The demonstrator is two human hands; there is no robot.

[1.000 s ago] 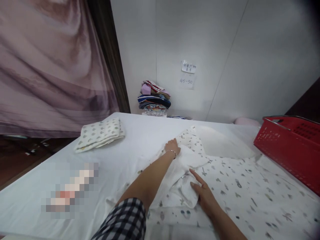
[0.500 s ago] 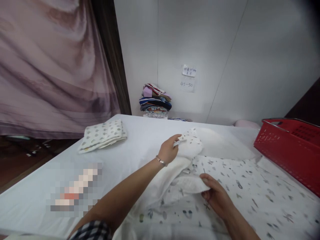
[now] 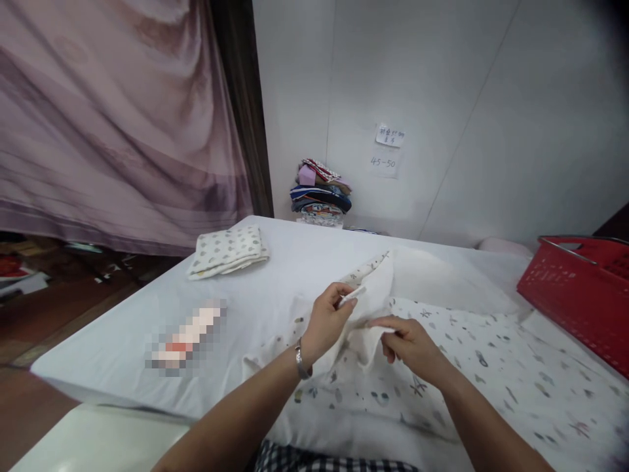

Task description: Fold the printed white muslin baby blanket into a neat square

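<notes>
A white cloth [image 3: 496,367] printed with small grey-green leaves and figures lies spread and rumpled over the near right of the table. My left hand [image 3: 330,321], a silver bracelet at its wrist, pinches an edge of this cloth and lifts a fold of it. Close by on the right, my right hand [image 3: 410,344] grips another piece of the same cloth between thumb and fingers. Between the two hands the fabric hangs in loose folds, its plain white side partly turned up.
A folded cloth with a grey print [image 3: 228,250] lies at the table's far left. Nearer is a pixelated patch [image 3: 187,334]. A red plastic basket [image 3: 580,288] stands at right. Beyond the white table [image 3: 295,246] rises a stack of folded fabrics [image 3: 320,193].
My left hand has drawn down and nearer to my right hand, which has shifted slightly up. The lifted fold now shows more plain white. The camera view has turned left.
</notes>
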